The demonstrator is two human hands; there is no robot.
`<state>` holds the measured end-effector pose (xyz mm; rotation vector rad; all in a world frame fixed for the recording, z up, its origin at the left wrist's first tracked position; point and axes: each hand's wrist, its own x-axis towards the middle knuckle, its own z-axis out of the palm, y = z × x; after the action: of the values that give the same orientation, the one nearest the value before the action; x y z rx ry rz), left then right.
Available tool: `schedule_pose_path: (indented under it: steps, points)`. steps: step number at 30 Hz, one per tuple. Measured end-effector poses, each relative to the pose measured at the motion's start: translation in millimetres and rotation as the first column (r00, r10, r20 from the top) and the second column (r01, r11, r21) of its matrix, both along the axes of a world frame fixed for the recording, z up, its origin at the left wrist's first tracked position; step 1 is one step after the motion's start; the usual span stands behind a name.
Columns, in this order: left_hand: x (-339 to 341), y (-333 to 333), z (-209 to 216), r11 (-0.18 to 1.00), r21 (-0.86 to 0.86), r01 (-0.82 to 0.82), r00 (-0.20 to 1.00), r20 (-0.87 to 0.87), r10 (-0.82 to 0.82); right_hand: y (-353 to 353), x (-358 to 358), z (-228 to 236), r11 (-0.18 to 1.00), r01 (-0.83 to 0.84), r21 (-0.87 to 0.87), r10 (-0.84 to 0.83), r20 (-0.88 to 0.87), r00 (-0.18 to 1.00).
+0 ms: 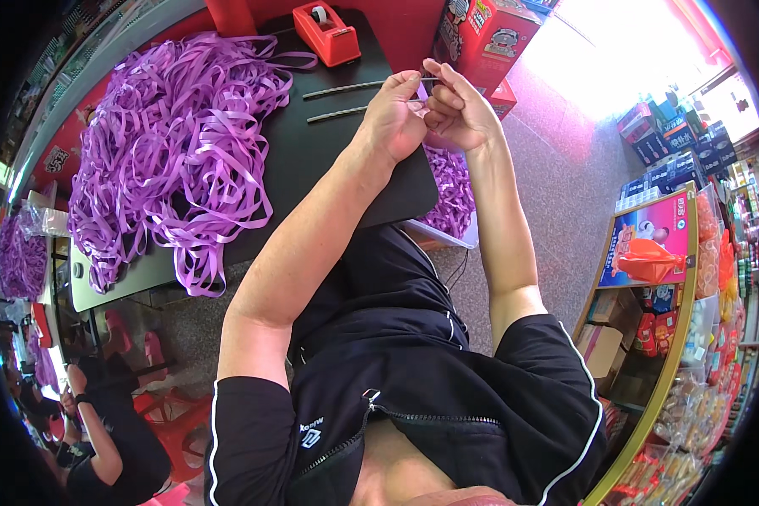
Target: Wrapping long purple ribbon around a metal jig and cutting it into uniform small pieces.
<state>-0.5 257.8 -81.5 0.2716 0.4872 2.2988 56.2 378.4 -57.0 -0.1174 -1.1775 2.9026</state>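
Over the right part of the black tabletop, my two hands meet close together. My left hand (394, 114) is closed, with two thin twisted metal rods (346, 88) running out past it to the left, nearly parallel. Thin metal ends show between the hands. My right hand (465, 108) has its fingers curled and pinched at those ends; whatever else may be in its fingertips is hidden. A big heap of purple ribbon (169, 143) covers the table's left side.
A red tape dispenser (327, 35) stands at the table's (312, 169) far edge. Below its right corner is a pale bin (472, 234) of purple ribbon. Red cartons (489, 42) stand beyond my hands. Shelves (649, 337) of packaged goods line the right; another person (110, 422) sits at lower left.
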Motion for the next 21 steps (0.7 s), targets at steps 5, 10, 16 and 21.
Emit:
schedule_pose_path:
  steps: [5, 10, 16, 21]
  points:
    - [2, 4, 3, 1.000, -0.016, 0.002, 0.997, 0.078, 0.000, -1, -2, -13, 0.671, 0.414, 0.615, -0.288, -0.299, 0.910]
    - [-1, 0, 0, 0.993, -0.117, -0.027, 0.999, 0.043, 0.032, 0, 13, -14, -0.070, 0.403, 0.913, -0.282, -0.405, 0.870]
    - [12, 3, 15, 0.964, -0.264, -0.017, 0.997, 0.069, 0.036, 72, 0, -13, -0.155, 0.563, 0.812, -0.334, -0.579, 0.744]
    - [12, -5, 15, 0.982, -0.184, -0.034, 0.999, 0.024, 0.039, 58, -18, 58, 0.169, 0.436, 0.884, -0.065, -0.432, 0.900]
